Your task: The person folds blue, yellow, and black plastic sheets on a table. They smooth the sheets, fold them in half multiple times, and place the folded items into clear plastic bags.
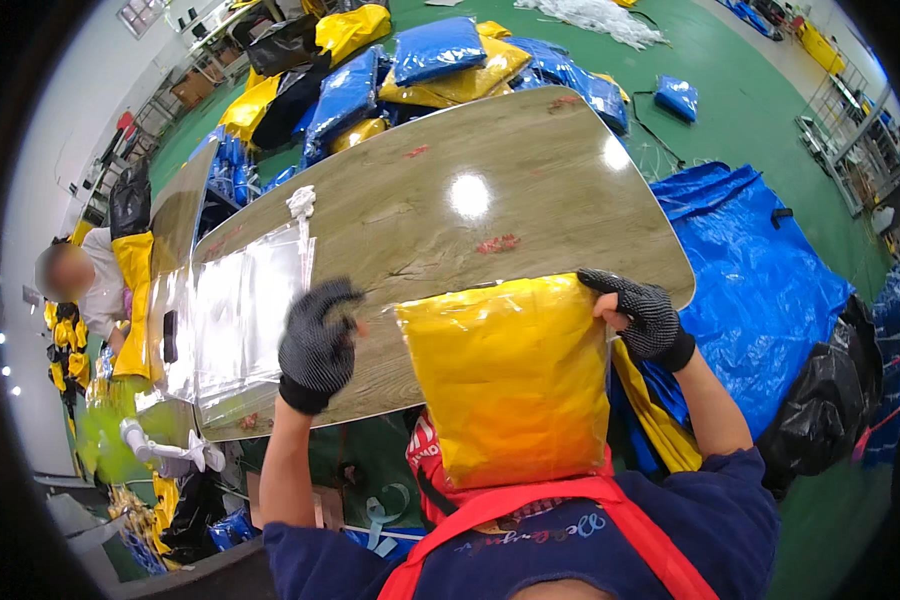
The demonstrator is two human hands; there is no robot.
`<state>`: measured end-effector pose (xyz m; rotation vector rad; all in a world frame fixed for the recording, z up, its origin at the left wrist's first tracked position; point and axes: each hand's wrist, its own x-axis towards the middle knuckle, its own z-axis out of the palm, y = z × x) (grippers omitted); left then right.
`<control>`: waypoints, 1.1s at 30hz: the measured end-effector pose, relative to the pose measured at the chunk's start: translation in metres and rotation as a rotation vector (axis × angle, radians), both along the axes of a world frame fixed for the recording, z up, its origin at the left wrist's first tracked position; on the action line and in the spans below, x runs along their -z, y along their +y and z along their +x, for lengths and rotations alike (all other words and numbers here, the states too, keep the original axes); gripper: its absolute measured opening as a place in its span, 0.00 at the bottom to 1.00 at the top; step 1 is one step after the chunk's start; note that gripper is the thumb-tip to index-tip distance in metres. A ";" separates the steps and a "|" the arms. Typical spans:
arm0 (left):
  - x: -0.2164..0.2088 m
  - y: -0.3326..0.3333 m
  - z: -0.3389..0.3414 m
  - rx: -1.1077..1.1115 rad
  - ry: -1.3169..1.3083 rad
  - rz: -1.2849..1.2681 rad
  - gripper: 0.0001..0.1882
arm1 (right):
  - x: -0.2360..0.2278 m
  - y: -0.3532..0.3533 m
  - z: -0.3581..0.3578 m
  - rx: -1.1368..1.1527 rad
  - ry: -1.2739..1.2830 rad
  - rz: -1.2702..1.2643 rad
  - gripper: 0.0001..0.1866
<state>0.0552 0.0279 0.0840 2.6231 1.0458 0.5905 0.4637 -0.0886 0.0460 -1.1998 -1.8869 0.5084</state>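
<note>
A yellow folded sheet in a clear plastic bag (510,375) stands tilted against the near edge of the wood-patterned table (400,225), its lower part over my lap. My right hand (645,315), in a dark dotted glove with bare fingertips, pinches the package's top right corner. My left hand (318,345), gloved the same way, is off the package to its left. Its fingers are apart, slightly blurred, and hold nothing. Beside it on the table lies a stack of clear plastic bags (245,310), with a crumpled white strip (301,203) at its far end.
Blue and yellow bagged packages (438,50) are heaped beyond the table. A large blue sheet (755,290) spreads at the right, next to black sheeting (820,400). Another person (100,280) is at the far left beside yellow material. One blue package (677,98) lies on the green floor.
</note>
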 end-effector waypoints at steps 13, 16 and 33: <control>-0.029 -0.022 0.179 0.122 0.476 -0.196 0.30 | -0.055 0.003 -0.011 0.168 -0.263 0.178 0.24; -0.030 -0.025 0.158 0.253 0.439 -0.226 0.32 | -0.040 0.013 -0.026 0.031 -0.482 -0.451 0.31; -0.021 0.286 -0.053 -0.296 -0.714 -0.509 0.28 | 0.400 -0.015 0.161 1.032 -0.566 -0.772 0.32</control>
